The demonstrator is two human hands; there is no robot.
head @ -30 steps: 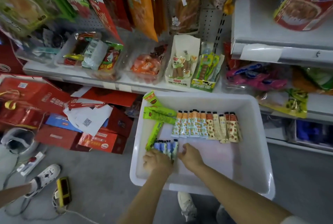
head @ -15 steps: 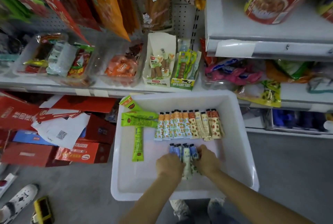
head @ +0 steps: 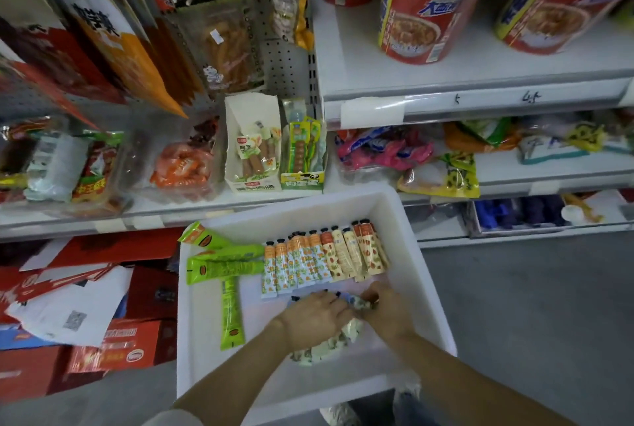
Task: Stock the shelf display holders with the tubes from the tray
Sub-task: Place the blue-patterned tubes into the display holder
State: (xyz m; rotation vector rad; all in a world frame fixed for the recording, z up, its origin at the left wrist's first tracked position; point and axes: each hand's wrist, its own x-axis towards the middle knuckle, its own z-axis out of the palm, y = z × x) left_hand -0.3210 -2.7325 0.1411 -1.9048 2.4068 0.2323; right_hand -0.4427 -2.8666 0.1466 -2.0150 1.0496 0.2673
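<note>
hands (head: 350,317) closed together, tube bundle (head: 329,346) gathered

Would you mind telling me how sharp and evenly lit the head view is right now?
Head view: wide-angle bending curves the shelf edges; both hands and the tubes they gather are smeared by motion blur; the tray is bright and washed out, while the red boxes lie in dim shade.

tubes (head: 322,262) in tray (head: 425,274), below shelf (head: 171,213)

Your white plastic tray (head: 422,274) holds a flat row of orange-capped patterned tubes (head: 322,261), caps toward the shelf. A bunch of blue-and-cream tubes (head: 326,346) lies nearer you. The white cardboard display holders (head: 252,147) stand upright on the shelf.
</note>
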